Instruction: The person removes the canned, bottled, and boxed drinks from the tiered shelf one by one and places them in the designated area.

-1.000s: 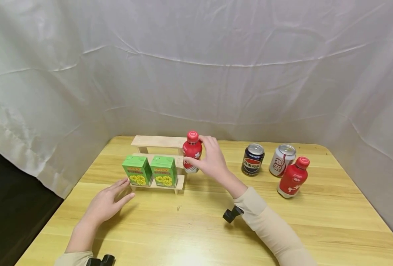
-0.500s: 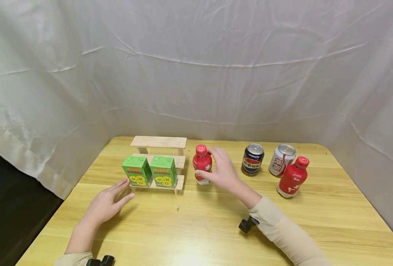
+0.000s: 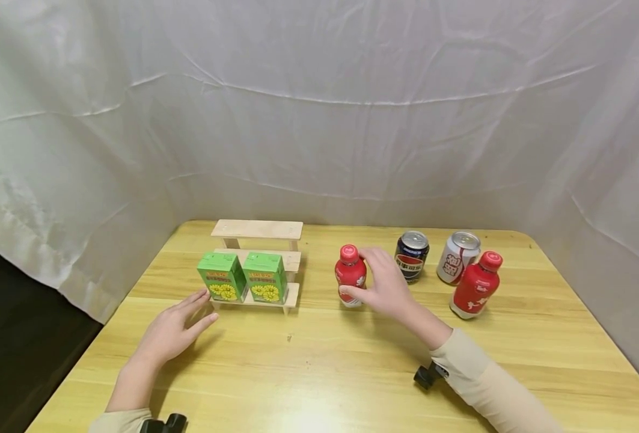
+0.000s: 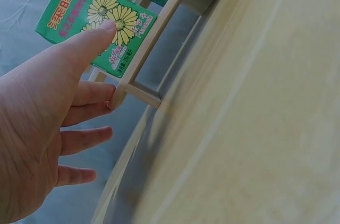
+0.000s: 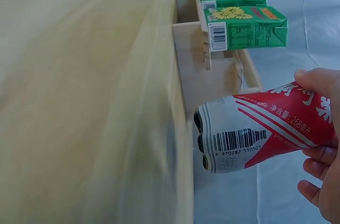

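Observation:
My right hand (image 3: 386, 285) grips a red bottle (image 3: 350, 276) with a red cap, right of the small wooden stepped shelf (image 3: 256, 228). The bottle is nearly upright; its white base with a barcode shows in the right wrist view, close to the table, but I cannot tell whether it touches. Two green drink cartons (image 3: 223, 278) with yellow flowers stand side by side on the lowest step. At the shelf's left end my left hand (image 4: 48, 107) has its fingers spread; fingertips seem to touch the step's corner, and the thumb lies in front of the near carton.
Right of the held bottle stand a dark blue cola can (image 3: 412, 255), a white can (image 3: 458, 258) and a second red bottle (image 3: 476, 285). Pale cloth (image 3: 351, 138) hangs behind and at the sides of the wooden table (image 3: 308, 373).
My right hand has carried the red bottle away from the shelf's right end, rightward and nearer to me, and lower. My left hand and the cartons have stayed put.

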`<state>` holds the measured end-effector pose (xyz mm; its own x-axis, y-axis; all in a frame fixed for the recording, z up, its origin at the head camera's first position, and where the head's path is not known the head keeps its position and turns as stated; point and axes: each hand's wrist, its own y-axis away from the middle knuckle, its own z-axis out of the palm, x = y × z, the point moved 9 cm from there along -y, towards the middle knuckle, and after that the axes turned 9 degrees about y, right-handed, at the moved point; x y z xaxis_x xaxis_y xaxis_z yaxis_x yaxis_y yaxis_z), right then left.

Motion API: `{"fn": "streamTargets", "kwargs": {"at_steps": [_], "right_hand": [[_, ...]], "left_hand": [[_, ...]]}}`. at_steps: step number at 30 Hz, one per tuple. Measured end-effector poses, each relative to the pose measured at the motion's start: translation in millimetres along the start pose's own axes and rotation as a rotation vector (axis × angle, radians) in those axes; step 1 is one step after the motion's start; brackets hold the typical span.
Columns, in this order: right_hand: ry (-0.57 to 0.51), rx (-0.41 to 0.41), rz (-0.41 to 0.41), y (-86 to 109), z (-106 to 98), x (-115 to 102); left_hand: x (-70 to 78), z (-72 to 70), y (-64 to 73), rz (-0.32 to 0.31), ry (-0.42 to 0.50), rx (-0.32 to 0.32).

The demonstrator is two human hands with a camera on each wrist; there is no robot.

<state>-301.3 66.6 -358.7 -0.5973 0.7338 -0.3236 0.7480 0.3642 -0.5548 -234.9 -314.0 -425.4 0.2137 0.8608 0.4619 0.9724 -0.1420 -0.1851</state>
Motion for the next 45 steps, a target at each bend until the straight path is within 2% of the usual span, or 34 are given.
{"fn": "streamTargets", "kwargs": {"at_steps": [8, 12, 21, 29, 41, 45], "right_hand": [[0.049, 0.057, -0.051, 14.2, -13, 7], [0.064, 0.059, -0.045, 21.3, -19, 13], [0.085, 0.059, -0.01, 35.9, -29, 28], [0.104, 0.03, 0.068, 46.8, -42, 44], [0.176, 0.069, 0.13, 61.3, -59, 65], [0.192, 0.094, 0.126, 65.5, -63, 69]], "left_hand": [[0.1, 0.2, 0.7, -0.003, 0.004, -0.006], [-0.3, -0.3, 0.9, 0.0, 0.004, 0.0], [0.2, -0.3, 2.8, -0.007, 0.009, -0.006], [0.1, 0.1, 3.9, -0.008, 0.012, -0.005], [1.1, -0.5, 0.5, 0.004, 0.005, -0.011], [1.0, -0.4, -0.9, 0.004, 0.0, -0.015]]}}
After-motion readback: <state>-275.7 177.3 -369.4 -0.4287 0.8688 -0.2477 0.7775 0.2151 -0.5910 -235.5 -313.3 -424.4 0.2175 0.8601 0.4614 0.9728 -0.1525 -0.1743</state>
